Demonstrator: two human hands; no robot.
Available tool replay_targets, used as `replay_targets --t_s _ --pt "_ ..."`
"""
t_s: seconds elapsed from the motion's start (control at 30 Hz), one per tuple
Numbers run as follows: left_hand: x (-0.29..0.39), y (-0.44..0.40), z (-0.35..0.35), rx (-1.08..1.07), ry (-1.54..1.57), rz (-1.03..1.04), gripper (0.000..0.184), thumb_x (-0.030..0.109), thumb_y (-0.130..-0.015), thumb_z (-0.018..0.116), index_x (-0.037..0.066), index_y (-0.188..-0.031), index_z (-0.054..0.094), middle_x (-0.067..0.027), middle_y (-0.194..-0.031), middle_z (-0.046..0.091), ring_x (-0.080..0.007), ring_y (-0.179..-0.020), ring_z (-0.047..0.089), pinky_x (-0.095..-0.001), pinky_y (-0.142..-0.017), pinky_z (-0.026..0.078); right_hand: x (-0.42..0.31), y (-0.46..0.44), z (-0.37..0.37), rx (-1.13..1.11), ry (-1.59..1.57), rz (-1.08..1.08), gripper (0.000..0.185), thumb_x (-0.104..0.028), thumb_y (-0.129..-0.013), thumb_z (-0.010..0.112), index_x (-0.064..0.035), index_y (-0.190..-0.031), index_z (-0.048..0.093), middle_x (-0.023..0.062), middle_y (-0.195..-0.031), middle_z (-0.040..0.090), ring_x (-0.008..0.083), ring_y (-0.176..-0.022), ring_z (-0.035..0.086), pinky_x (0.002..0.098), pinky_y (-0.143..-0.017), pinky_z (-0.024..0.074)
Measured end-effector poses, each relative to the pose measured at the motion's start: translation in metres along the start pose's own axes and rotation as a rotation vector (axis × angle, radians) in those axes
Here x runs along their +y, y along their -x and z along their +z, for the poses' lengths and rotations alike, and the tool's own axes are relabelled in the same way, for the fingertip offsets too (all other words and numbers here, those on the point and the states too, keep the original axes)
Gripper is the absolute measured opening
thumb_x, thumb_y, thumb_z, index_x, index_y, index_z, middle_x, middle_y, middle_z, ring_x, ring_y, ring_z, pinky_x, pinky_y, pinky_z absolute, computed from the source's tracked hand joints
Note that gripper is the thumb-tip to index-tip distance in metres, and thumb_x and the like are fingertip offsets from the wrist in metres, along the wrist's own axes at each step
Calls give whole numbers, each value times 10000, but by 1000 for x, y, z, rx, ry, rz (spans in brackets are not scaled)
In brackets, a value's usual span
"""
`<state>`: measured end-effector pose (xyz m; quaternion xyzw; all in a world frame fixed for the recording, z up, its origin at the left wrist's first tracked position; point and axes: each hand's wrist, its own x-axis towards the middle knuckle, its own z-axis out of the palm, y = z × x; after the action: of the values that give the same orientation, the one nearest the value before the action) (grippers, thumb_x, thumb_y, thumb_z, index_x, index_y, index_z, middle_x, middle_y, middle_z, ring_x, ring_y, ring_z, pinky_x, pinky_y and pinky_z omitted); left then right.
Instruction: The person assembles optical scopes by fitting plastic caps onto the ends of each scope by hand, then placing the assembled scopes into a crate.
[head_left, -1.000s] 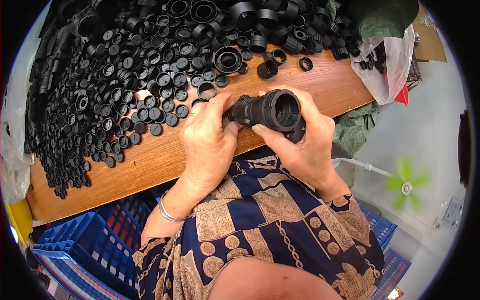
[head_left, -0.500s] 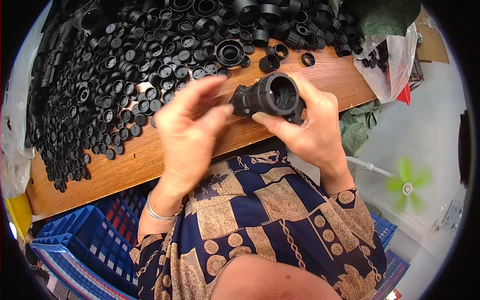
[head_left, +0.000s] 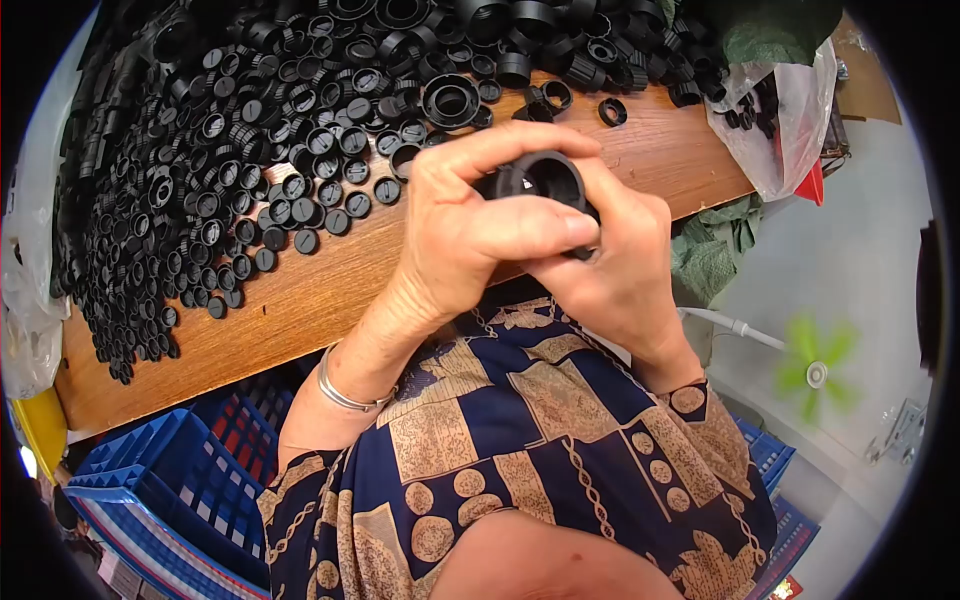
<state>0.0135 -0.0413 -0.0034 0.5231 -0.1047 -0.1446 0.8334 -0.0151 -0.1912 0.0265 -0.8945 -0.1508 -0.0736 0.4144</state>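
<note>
Both my hands are closed round a black hollow cylindrical part (head_left: pixel 552 178), held above the table's front edge with its open end facing up toward me. My left hand (head_left: pixel 480 215) wraps it from the left, thumb across its near side and fingers over its far side. My right hand (head_left: pixel 625 250) grips it from the right, partly behind the left thumb. Most of the part's body is hidden by my hands. Beyond them lie a black flanged ring (head_left: pixel 451 101) and a small black ring (head_left: pixel 612 111).
Many small black caps and rings (head_left: pixel 300 185) cover the wooden table (head_left: pixel 330 300) at the left and back. A clear plastic bag (head_left: pixel 795 120) hangs at the right corner. A blue crate (head_left: pixel 150 460) stands below left; a green fan (head_left: pixel 815 374) is at the right.
My left hand left the part's narrow end, moved away to the left, then came back to close over its wide open end. My right hand has kept its hold.
</note>
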Motion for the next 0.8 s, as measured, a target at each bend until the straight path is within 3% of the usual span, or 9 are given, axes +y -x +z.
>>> replay_targets --t_s 0.17,0.2,0.4,0.5,0.53,0.57,0.7,0.77,0.8 --pt "0 1 -5 38 163 -4 423 109 -711 779 -20 -1109 722 -44 -842 696 -90 -735 643 -223 -683 517 1 -7 3 8 -22 -59 350 -83 -727 787 1 -1023 621 178 -778 684 362 -710 704 397 -605 553" --pt "0 3 -5 49 178 -1 424 107 -710 779 -23 -1109 721 -44 -843 695 -91 -735 643 -223 -683 518 -3 -8 3 -9 8 -46 358 -65 -703 790 2 -1025 647 150 -805 711 243 -753 743 311 -662 548" --pt "-5 -7 0 32 176 15 381 84 -736 762 -29 -1097 719 -43 -844 692 -103 -743 647 -232 -683 526 3 -8 0 -14 -75 64 389 -21 -687 761 7 -1062 657 125 -837 718 180 -790 722 301 -704 552" --pt "-6 -4 0 29 -39 59 382 154 -794 757 -32 -1123 706 -46 -902 700 -102 -786 649 -239 -702 530 15 -5 0 37 -173 46 329 -93 -738 796 -8 -1025 660 152 -757 695 248 -666 715 335 -606 543" --pt "-7 -1 -3 54 25 41 393 168 -815 748 -33 -1149 694 -52 -937 702 -107 -828 651 -242 -727 530 14 -5 -2 18 -241 96 314 -85 -760 798 -6 -1038 675 105 -794 716 148 -700 685 294 -643 535" --pt "-9 5 -7 76 89 19 404 181 -836 738 -33 -1174 682 -58 -972 703 -112 -870 653 -244 -752 531 15 -6 -3 4 -293 132 310 -82 -766 797 -6 -1042 678 90 -814 718 130 -722 672 284 -658 532" --pt "-27 42 -19 354 -348 118 442 -27 -792 691 -21 -1230 634 -126 -1096 698 -195 -999 675 -299 -886 524 19 -5 -5 -27 -422 247 291 -79 -789 798 -9 -1050 690 33 -885 717 80 -795 627 251 -714 519" --pt "-29 50 -21 341 -916 250 463 -89 -728 674 -17 -1184 639 -158 -1095 674 -278 -1021 668 -345 -891 529 21 -8 -4 -31 -412 226 298 -80 -783 801 -7 -1049 688 37 -869 716 81 -781 628 253 -708 521" --pt "-29 51 -15 362 -993 269 446 -72 -691 720 -13 -1126 643 -162 -1049 631 -341 -981 637 -394 -849 528 20 -8 -4 -35 -394 219 302 -79 -780 804 -6 -1049 686 38 -866 717 80 -777 628 251 -704 521"
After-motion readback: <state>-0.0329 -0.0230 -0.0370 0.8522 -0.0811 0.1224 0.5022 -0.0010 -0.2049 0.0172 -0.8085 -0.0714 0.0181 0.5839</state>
